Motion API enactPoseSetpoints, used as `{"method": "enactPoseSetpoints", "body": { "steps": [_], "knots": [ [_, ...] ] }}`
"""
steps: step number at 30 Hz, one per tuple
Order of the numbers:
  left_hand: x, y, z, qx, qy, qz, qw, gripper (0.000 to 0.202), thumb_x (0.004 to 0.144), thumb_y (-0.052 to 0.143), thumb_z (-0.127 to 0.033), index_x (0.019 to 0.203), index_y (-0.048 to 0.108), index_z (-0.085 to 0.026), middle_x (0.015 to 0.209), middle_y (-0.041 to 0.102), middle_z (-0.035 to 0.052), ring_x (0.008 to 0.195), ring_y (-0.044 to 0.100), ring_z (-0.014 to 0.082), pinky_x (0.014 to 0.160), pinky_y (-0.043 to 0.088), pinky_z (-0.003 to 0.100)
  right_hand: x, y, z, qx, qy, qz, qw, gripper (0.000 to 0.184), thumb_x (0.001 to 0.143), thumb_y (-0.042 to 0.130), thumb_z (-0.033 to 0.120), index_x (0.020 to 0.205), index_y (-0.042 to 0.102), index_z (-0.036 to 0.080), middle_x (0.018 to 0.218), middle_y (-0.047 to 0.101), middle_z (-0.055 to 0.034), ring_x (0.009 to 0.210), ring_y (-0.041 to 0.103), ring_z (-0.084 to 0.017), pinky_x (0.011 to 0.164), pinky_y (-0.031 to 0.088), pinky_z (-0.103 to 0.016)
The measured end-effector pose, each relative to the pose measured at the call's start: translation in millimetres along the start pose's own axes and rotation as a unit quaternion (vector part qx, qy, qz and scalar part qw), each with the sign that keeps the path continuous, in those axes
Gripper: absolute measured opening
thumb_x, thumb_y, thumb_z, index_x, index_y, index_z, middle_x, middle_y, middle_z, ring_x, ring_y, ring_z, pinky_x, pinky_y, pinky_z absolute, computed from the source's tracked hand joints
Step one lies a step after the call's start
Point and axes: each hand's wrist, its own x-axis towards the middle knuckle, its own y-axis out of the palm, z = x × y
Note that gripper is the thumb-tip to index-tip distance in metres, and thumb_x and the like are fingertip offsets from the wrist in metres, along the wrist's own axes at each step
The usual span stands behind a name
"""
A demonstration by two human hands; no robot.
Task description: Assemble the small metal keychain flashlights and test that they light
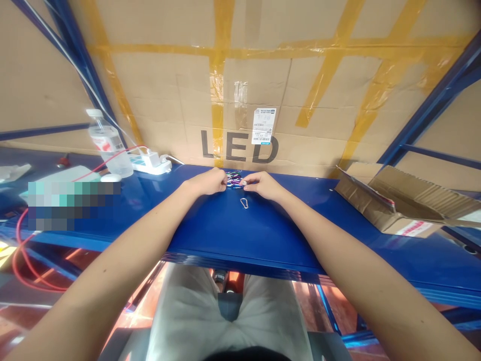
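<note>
A small heap of shiny, many-coloured metal carabiners (234, 178) lies on the blue metal shelf (240, 235), close to the cardboard behind it. My left hand (212, 181) is closed at the heap's left edge, its fingers curled in; what they grip is hidden. From the right, my right hand (261, 184) reaches the heap with thumb and forefinger brought together, a small pale spot showing at the tips. One pinkish carabiner (244, 203) rests by itself on the shelf, nearer to me and just below my right fingertips.
A large taped cardboard box (180, 105) marked LED stands behind the shelf. An open carton (391, 200) sits at the right. To the left are a clear bottle (110, 145), a white power strip (154, 163) and a red cable (20, 250). Blue posts rise both sides.
</note>
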Motion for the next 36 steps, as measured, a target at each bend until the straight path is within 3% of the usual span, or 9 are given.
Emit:
{"method": "enactPoseSetpoints", "body": {
  "steps": [5,11,17,24,26,31,36],
  "knots": [
    [0,-1.5,1,-0.010,0.002,0.034,0.999,0.015,0.076,0.053,-0.018,0.060,0.054,-0.019,0.058,0.050,-0.0001,0.051,0.038,0.0125,0.056,0.030,0.029,0,0,0,0.002,0.002,0.005,1.000,0.018,0.069,0.077,0.022,0.086,0.080,0.017,0.091,0.077,-0.0056,0.087,0.067,-0.022,0.090,0.051,-0.040],
    [0,-3.4,11,-0.010,-0.017,0.040,0.999,0.012,0.070,0.050,-0.014,0.064,0.060,-0.018,0.063,0.059,0.0032,0.056,0.049,0.0148,0.057,0.036,0.028,0,-1,0,0.002,-0.002,0.006,1.000,0.018,0.069,0.077,0.021,0.086,0.080,0.016,0.091,0.077,-0.0060,0.087,0.067,-0.022,0.091,0.051,-0.039],
    [-3,-8.9,15,-0.036,-0.094,0.048,0.994,0.020,0.073,0.063,-0.032,0.086,0.074,-0.021,0.077,0.072,0.0037,0.064,0.061,0.0178,0.059,0.041,0.026,0,0,1,-0.002,0.001,-0.002,1.000,0.021,0.068,0.078,0.022,0.088,0.080,0.016,0.092,0.078,-0.0057,0.088,0.068,-0.022,0.090,0.051,-0.039],
    [-4,-5.6,12,-0.034,-0.053,0.036,0.997,0.010,0.071,0.065,-0.028,0.075,0.072,-0.022,0.075,0.073,0.0025,0.065,0.062,0.0174,0.060,0.042,0.026,0,2,1,0.008,0.009,0.002,1.000,0.017,0.068,0.077,0.018,0.084,0.080,0.016,0.089,0.077,-0.0047,0.085,0.068,-0.021,0.089,0.051,-0.038],
    [-4,-5.5,5,-0.048,-0.034,0.006,0.998,0.011,0.072,0.066,-0.029,0.077,0.072,-0.020,0.077,0.073,0.0029,0.067,0.063,0.0174,0.062,0.043,0.027,0,1,1,0.009,0.007,0.003,1.000,0.016,0.068,0.076,0.019,0.083,0.080,0.016,0.089,0.077,-0.0046,0.085,0.067,-0.021,0.089,0.050,-0.038],
    [-4,-4.9,-25,-0.085,0.062,-0.129,0.986,0.020,0.084,0.064,-0.035,0.090,0.073,-0.018,0.086,0.074,0.0050,0.077,0.065,0.0179,0.071,0.047,0.029,1,-1,0,0.026,0.005,0.010,1.000,0.020,0.069,0.075,0.023,0.087,0.079,0.016,0.090,0.078,-0.0050,0.085,0.068,-0.022,0.088,0.050,-0.038],
    [-3,1.1,-42,-0.041,0.133,-0.187,0.972,0.015,0.088,0.063,-0.027,0.092,0.074,-0.017,0.089,0.073,0.0061,0.078,0.065,0.0175,0.074,0.048,0.030,0,-2,2,0.041,0.008,0.014,0.999,0.020,0.066,0.075,0.027,0.082,0.078,0.016,0.083,0.076,-0.0028,0.083,0.066,-0.021,0.086,0.049,-0.037]
  ]
}}
